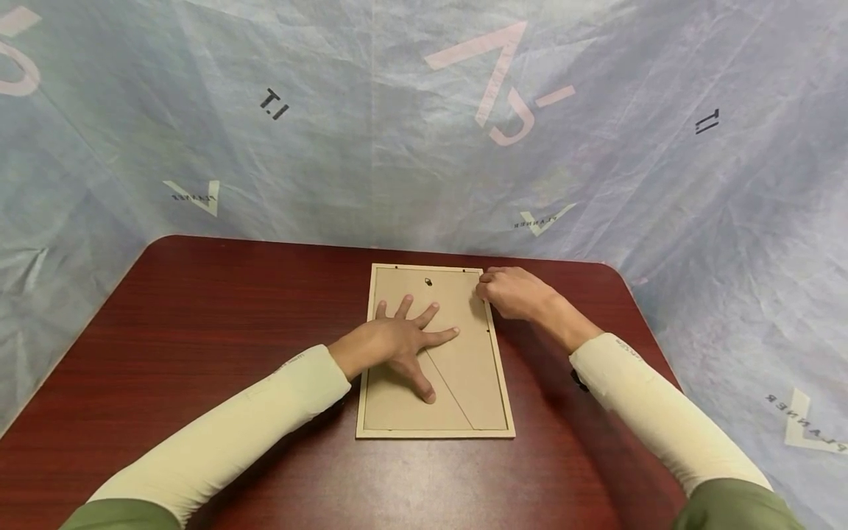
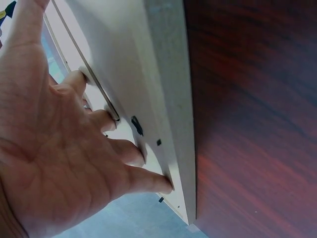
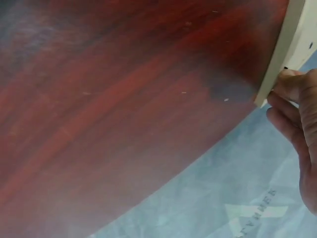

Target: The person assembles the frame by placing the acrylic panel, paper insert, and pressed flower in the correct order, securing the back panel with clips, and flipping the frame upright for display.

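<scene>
A pale wooden picture frame [image 1: 506, 401] lies back side up on the dark red table, its beige backing board [image 1: 464, 368] showing. My left hand [image 1: 400, 346] rests spread across the board, fingers apart, their tips touching it in the left wrist view. At the frame's upper right side, my right hand [image 1: 509, 292] has its fingers curled. In the right wrist view, thumb and fingers of that hand [image 3: 297, 109] pinch the frame's edge [image 3: 277, 59] near the corner; what lies between the fingertips is hidden. A small dark hanger [image 1: 428, 282] sits near the board's top.
The reddish-brown table [image 1: 232, 316] surrounds the frame. Small black tabs [image 1: 488, 331] dot the frame's inner edge. A thin diagonal line [image 1: 450, 392] crosses the board below the left hand. Greyish plastic sheeting [image 1: 318, 132] hangs behind the table and along both sides.
</scene>
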### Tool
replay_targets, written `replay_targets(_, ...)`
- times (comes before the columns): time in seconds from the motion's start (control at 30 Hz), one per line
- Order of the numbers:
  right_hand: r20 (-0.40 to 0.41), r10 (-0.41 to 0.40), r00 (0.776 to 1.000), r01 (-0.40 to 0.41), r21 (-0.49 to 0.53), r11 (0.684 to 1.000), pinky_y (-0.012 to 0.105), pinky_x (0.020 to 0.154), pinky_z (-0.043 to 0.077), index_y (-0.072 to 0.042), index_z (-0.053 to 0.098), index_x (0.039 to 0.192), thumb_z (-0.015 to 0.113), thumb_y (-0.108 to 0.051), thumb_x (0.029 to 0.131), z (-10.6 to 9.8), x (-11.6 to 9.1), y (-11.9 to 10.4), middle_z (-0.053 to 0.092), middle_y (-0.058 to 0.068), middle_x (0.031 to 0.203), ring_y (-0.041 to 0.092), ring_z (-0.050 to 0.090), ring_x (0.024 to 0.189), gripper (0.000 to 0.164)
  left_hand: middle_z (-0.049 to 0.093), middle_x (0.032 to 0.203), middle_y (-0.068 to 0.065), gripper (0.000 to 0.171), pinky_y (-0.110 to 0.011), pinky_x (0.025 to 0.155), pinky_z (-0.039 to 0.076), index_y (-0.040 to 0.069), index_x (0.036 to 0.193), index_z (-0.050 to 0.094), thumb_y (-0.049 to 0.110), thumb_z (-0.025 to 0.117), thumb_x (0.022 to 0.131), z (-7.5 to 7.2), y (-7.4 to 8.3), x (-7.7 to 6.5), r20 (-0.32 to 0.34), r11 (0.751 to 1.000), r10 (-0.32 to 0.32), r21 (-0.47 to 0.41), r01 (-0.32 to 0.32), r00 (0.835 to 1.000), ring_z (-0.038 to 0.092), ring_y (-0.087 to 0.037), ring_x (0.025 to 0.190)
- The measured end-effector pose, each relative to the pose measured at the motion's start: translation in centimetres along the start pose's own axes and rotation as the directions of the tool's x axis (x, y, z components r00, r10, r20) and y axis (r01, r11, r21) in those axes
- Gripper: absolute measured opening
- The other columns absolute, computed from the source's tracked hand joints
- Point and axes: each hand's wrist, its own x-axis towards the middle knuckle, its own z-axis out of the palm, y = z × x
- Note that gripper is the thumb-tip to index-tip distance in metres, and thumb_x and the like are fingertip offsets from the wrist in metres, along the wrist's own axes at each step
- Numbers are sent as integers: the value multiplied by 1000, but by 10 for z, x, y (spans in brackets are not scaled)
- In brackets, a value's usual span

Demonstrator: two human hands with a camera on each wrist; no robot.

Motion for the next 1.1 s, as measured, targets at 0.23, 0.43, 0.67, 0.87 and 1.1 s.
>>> replay_targets(0.23, 89, 11, 996, -2, -104, 995, 49, 78, 67, -9, 79, 86, 77, 9, 90, -14, 14, -9, 78, 7, 91, 33, 75, 89, 18, -13, 192, 1, 127, -83, 135, -2, 61, 176, 11, 87, 86, 77, -1, 1, 0, 0, 1000, -2, 1, 2, 1000, -18, -49, 175)
replay_targets(0.43, 124, 17, 992, 7, -189, 982, 47, 77, 68, -9, 80, 85, 77, 6, 88, -16, 25, -19, 82, 7, 92, 31, 78, 88, 15, -12, 193, 1, 127, -83, 135, -2, 60, 177, 11, 86, 86, 78, -2, 1, -2, -3, 1000, 1, 3, -1, 1000, -17, -50, 175)
replay_targets(0.67, 96, 58, 994, -27, -299, 954, 43, 66, 67, -17, 83, 82, 81, -1, 92, -13, 37, -37, 84, 3, 91, 27, 78, 77, 19, -12, 193, 1, 126, -83, 135, -2, 59, 177, 13, 85, 87, 78, -1, 0, -2, -2, 1000, 1, -2, -1, 1000, -17, -49, 176)
replay_targets(0.87, 115, 104, 988, -52, -381, 923, 39, 63, 67, -21, 85, 84, 79, -8, 99, -11, 42, -50, 85, -2, 92, 21, 78, 73, 20, -11, 193, 1, 125, -83, 135, -1, 59, 177, 14, 86, 87, 78, 0, 0, -1, -6, 1000, 6, -2, -6, 1000, -16, -49, 176)
replay_targets(1.1, 119, 127, 985, -66, -419, 906, 37, 65, 67, -21, 85, 83, 77, -9, 101, -8, 43, -58, 85, -2, 90, 20, 77, 70, 23, -12, 193, 1, 126, -83, 135, -2, 60, 177, 13, 86, 86, 78, 0, 1, -1, -6, 1000, 5, -1, -5, 1000, -16, -49, 176)
